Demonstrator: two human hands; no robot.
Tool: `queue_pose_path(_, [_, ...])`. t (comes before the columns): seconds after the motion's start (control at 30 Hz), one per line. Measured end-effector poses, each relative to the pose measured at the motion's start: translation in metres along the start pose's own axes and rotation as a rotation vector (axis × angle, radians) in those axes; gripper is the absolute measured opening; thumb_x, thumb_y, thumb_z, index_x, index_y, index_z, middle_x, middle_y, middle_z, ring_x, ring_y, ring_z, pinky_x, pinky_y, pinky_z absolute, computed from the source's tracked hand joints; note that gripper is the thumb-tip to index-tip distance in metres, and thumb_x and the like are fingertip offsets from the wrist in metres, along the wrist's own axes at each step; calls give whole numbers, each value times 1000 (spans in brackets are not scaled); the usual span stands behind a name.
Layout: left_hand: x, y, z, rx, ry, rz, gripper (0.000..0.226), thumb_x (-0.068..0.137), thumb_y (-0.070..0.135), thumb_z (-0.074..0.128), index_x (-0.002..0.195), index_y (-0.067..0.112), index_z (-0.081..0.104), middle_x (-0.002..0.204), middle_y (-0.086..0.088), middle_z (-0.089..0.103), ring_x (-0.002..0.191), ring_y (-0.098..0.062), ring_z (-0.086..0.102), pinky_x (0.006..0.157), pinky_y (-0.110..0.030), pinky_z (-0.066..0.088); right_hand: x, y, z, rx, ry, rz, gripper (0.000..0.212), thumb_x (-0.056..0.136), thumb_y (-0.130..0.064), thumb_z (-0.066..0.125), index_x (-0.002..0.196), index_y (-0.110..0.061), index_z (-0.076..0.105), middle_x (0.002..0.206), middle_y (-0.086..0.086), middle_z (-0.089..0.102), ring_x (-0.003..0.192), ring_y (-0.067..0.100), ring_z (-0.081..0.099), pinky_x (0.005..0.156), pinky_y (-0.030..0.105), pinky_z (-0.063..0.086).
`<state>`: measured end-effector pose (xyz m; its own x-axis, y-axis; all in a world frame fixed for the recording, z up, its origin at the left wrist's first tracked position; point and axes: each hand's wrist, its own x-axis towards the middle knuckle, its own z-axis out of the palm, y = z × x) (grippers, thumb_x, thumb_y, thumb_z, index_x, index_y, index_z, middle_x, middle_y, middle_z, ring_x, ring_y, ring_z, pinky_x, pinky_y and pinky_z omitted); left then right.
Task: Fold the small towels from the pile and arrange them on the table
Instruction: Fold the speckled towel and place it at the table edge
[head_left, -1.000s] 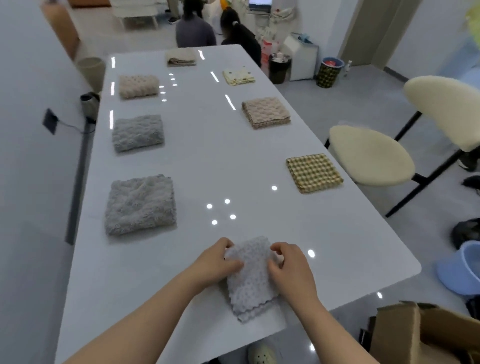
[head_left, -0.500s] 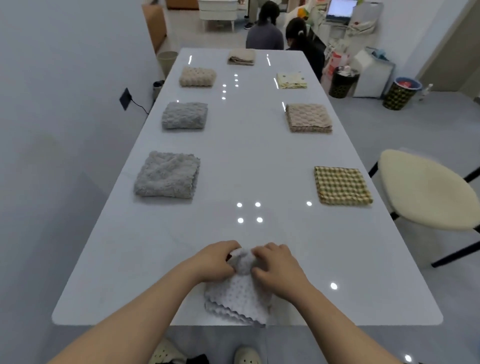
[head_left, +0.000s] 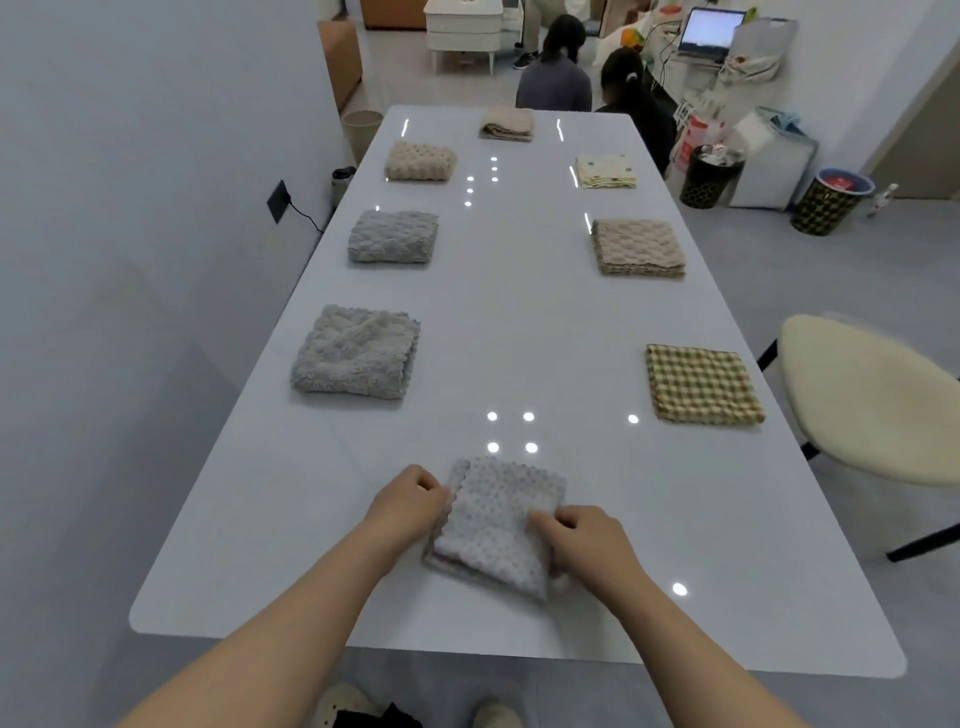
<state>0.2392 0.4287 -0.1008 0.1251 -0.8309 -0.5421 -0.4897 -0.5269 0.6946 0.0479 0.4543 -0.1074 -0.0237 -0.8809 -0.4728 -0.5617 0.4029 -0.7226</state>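
I have the towel (head_left: 498, 525) lying on the table (head_left: 519, 322) at the near edge, about midway across. It is folded to a small thick rectangle, with its layers showing at the near-left corner. The left hand (head_left: 410, 501) has its fingers curled in on the towel's left edge, pinching it. The right hand (head_left: 587, 540) grips the right side, nearer to me, with its fingers curled over the cloth. Both hold the same towel; neither is spread flat.

I judge the folding of this one as good as done, and the step in hand as squaring it up and placing it. Seven folded towels sit down the table: three on the left, three on the right and one at the far end. The nearest are a grey towel (head_left: 356, 353) on the left and a checked towel (head_left: 701, 384) on the right. The next move, as I see it, calls for sliding or lifting this towel to a free spot in line with one row. The layers need to be kept pinched so they do not slip apart, and only then released. The pile is out of view.
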Motion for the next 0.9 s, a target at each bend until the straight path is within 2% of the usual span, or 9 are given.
queue_pose_path(0.1, [-9,-4,-4,231,39,24,30,92,43,45,74,19,38,73,5,47,64,-9,43,55,-24,31,3,-1,0,10,60,13,29,87,-41,55,91,-13,49,78,3,58,66,17,57,62,27,44])
queue_pose_path(0.23, [-18,-16,9,563,-13,86,36,84,55,49,84,20,41,87,2,45,82,-16,45,63,-27,34,11,-4,-2,-55,-9,-41,63,85,-36,57,139,-28,26,115,7,47,95,20,55,80,27,46])
queue_pose_path(0.3, [-19,-20,14,607,-9,143,29,85,46,51,94,20,42,97,-1,42,94,-20,44,71,-27,35,11,-8,0,-116,-80,-35,47,86,-32,54,131,-27,39,113,4,38,86,13,50,71,19,42])
queue_pose_path(0.37, [-15,-21,14,573,3,187,20,88,38,51,97,21,45,99,-2,42,100,-23,47,74,-26,35,11,-7,1,-118,-60,-44,20,85,-29,54,101,-17,52,96,2,40,70,8,45,59,16,37])
queue_pose_path(0.47, [-10,-21,11,418,36,213,21,90,30,52,109,21,54,99,0,42,101,-23,53,74,-25,36,11,-2,0,-85,20,-47,38,84,-29,59,59,-13,34,62,-1,32,53,10,30,49,19,25])
queue_pose_path(0.57, [-13,-18,8,318,148,179,30,89,35,54,114,20,47,104,2,36,93,-17,51,75,-25,37,6,-3,-2,0,43,-13,32,85,-35,59,69,-13,42,69,0,44,62,12,41,55,21,33])
queue_pose_path(0.67, [-18,-19,7,383,125,68,30,87,43,54,95,16,43,97,1,45,80,-15,48,60,-26,35,5,-4,2,-3,1,-20,27,82,-33,61,95,-13,50,87,-1,50,76,13,48,61,21,38])
queue_pose_path(0.8, [-19,-19,10,365,30,76,19,86,33,57,95,20,47,93,3,53,81,-13,51,57,-21,35,5,-5,8,-115,-8,11,22,81,-28,58,76,-12,43,73,-2,43,65,12,38,56,24,30])
queue_pose_path(0.9, [-17,-16,13,208,13,147,30,88,21,56,117,20,52,104,5,55,92,-11,51,76,-22,41,4,-3,7,-168,13,-18,36,82,-28,56,62,-16,28,61,-4,30,56,11,27,52,23,21])
